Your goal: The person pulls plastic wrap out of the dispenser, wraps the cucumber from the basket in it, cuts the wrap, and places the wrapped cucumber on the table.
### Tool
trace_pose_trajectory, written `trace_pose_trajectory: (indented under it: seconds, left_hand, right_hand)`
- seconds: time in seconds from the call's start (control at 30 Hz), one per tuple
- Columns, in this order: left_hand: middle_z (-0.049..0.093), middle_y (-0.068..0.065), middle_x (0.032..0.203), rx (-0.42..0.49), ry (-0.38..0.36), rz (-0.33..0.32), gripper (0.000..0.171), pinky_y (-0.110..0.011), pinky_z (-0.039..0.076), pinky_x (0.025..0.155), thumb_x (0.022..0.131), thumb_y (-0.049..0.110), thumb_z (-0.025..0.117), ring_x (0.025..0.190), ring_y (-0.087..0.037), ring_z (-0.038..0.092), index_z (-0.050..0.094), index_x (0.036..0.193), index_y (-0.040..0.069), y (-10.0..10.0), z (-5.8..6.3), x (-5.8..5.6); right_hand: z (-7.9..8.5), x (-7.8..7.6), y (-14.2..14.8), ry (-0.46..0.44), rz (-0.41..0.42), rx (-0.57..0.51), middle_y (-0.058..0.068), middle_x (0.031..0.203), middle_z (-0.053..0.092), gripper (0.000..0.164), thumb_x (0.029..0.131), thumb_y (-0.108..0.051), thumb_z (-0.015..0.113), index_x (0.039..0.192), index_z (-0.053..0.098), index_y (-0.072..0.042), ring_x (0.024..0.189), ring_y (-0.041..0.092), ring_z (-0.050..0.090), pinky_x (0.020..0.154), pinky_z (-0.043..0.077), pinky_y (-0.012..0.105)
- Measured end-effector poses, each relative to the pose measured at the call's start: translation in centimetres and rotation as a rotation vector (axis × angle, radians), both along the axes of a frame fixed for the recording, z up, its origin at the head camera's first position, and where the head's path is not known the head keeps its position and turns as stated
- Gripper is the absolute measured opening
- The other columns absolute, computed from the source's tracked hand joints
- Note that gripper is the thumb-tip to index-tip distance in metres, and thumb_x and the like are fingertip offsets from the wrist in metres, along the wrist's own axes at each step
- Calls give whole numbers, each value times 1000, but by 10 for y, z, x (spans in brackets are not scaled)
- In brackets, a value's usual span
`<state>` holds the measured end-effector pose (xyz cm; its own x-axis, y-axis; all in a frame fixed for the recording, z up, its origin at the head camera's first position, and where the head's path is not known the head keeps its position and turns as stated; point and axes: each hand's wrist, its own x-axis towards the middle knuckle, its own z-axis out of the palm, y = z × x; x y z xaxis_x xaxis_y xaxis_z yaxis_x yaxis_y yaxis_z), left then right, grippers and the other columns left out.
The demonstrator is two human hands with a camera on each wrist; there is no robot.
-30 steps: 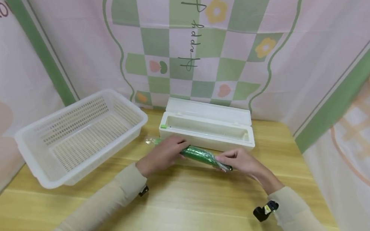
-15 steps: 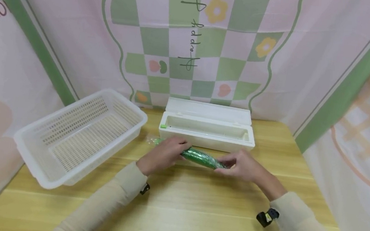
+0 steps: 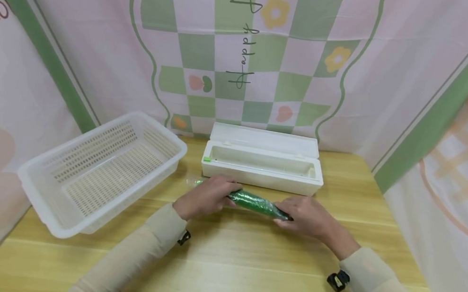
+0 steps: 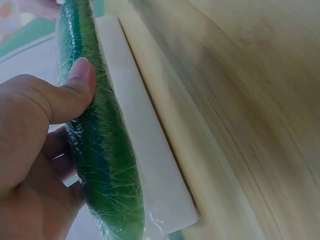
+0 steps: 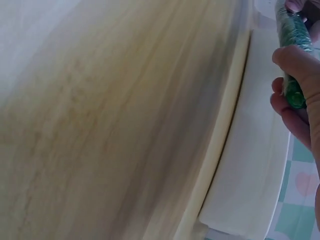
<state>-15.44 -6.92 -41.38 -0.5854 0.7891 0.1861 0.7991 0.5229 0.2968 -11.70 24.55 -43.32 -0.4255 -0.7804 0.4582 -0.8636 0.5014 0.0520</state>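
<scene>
A green cucumber (image 3: 255,203) wrapped in clear plastic film is held above the table, just in front of a white box. My left hand (image 3: 210,196) grips it toward its left end; a loose tail of film sticks out past that hand. In the left wrist view the thumb lies across the wrapped cucumber (image 4: 107,155), with fingers behind it. My right hand (image 3: 307,215) holds the right end, thumb on one side and fingers on the other in the right wrist view. The white box (image 3: 261,180) has its lid (image 3: 264,140) raised, with a green tab at its left corner.
A white perforated plastic basket (image 3: 138,198) stands at the left of the wooden table (image 3: 220,273). Behind the box hangs a patterned cloth (image 3: 265,54), with more cloth at both sides.
My right hand has shifted its hold on the cucumber's right end, with the fingers now wrapped further over it, and the forearm has moved slightly down and right. The left hand stays nearly in place.
</scene>
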Motion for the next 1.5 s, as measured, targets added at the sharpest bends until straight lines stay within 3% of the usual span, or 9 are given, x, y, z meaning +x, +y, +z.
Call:
trace_pose_trajectory:
  seconds: [0.1, 0.2, 0.5, 0.6, 0.67, 0.83, 0.97, 1.33, 1.5]
  left_hand:
    - [74, -4, 107, -2, -7, -1, 33, -29, 60, 86, 93, 21, 80, 94, -14, 68, 73, 121, 5, 1, 0, 0]
    - [74, -3, 107, -9, -18, 5, 31, -29, 60, 85, 93, 22, 79, 94, -14, 68, 73, 120, 6, 4, 1, 0]
    - [72, -1, 101, -18, -70, 14, 24, -27, 56, 78, 95, 22, 78, 88, -12, 63, 73, 113, 7, 6, 2, 0]
    - [71, -1, 100, -18, -73, 19, 23, -26, 55, 76, 96, 22, 77, 86, -11, 61, 72, 112, 7, 6, 2, 0]
    - [70, -1, 99, -27, -66, 26, 23, -26, 54, 75, 97, 23, 76, 85, -12, 61, 72, 113, 6, 7, 2, 0]
    - [71, -2, 103, -76, 3, 58, 27, -27, 58, 80, 98, 24, 76, 91, -14, 65, 70, 117, 6, 10, -1, 0]
    - [74, -5, 110, -92, 57, 66, 31, -32, 61, 87, 96, 23, 78, 98, -19, 69, 70, 121, 6, 17, -4, 1]
    - [73, -4, 116, -111, 65, 76, 32, -31, 61, 91, 100, 25, 75, 103, -17, 68, 71, 126, 8, 39, 0, 6]
    - [72, -5, 123, -78, 71, 60, 46, -34, 61, 93, 95, 26, 78, 106, -18, 69, 66, 136, 9, 27, -2, 4]
  right_hand:
    - [-3, -3, 2, 102, 44, -17, 9, 90, 81, 34, 102, -34, 69, 106, 77, -1, 76, 20, 77, 63, 64, 33]
    - [-6, -4, 3, 167, 59, -30, 9, 88, 80, 49, 112, -38, 45, 105, 76, 0, 74, 20, 76, 61, 63, 32]
    - [-14, -4, 5, 221, 11, -20, 14, 91, 80, 63, 115, -41, 30, 109, 74, 4, 76, 23, 77, 63, 64, 33]
    - [-16, -4, 8, 194, -14, -29, 16, 97, 80, 52, 114, -36, 42, 114, 73, 5, 82, 25, 78, 70, 66, 36]
    - [-15, -2, 10, 153, -34, -36, 17, 101, 80, 39, 107, -31, 61, 118, 73, 5, 87, 28, 78, 74, 66, 39]
    - [-7, 5, 8, 16, -117, -25, 22, 121, 75, 78, 72, -30, 95, 135, 65, 6, 104, 36, 75, 85, 65, 48]
    - [3, 9, -9, -51, -173, -2, 20, 129, 73, 89, 70, -33, 98, 142, 61, 3, 110, 36, 74, 89, 65, 49]
    - [1, 12, -31, 38, -260, 31, 16, 114, 77, 58, 79, -16, 94, 126, 69, 6, 100, 29, 76, 82, 66, 41]
    - [1, 14, -27, -27, -293, 25, 19, 121, 76, 58, 82, -16, 91, 131, 68, 4, 107, 33, 76, 88, 65, 44]
